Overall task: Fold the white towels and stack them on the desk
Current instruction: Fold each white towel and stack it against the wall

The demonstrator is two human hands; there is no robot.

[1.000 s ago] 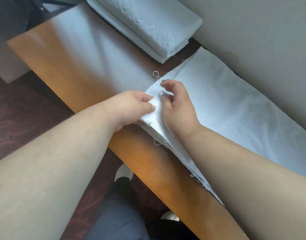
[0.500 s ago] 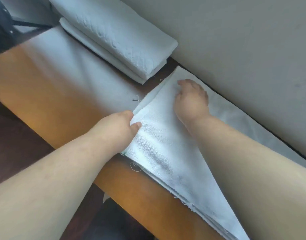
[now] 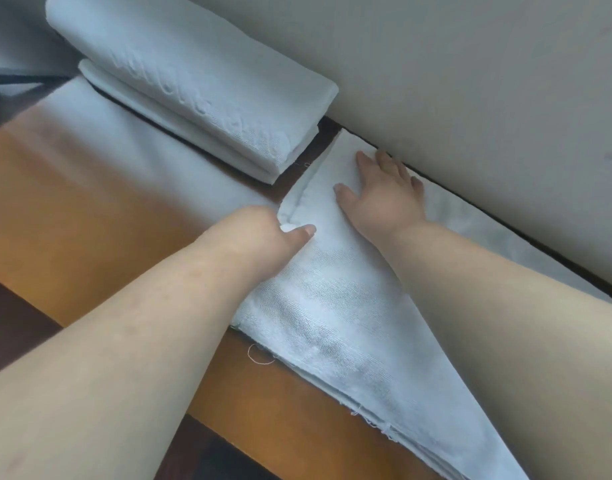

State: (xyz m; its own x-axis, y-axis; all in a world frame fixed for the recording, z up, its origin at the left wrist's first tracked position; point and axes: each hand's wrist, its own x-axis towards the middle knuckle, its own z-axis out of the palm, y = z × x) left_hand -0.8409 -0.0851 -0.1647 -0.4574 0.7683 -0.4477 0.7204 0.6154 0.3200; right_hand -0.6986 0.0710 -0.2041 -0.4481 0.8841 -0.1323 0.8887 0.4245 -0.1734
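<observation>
Left hand (image 3: 263,233) pinches the near corner of the white towel (image 3: 332,306) on the table (image 3: 72,209). Right hand (image 3: 384,192) lies flat on it, grip open, fingers spread. Folded towels (image 3: 193,84) stacked just beside.

Towel (image 3: 332,306) lies flat on desk (image 3: 89,209), its far edge against the wall (image 3: 470,81). Right hand (image 3: 384,199) flat on towel, fingertips (image 3: 361,157) near its far corner; left hand (image 3: 263,233) at towel's left edge, left of those fingertips. Folded stack (image 3: 193,98) on desk, beyond and left of both hands.
</observation>
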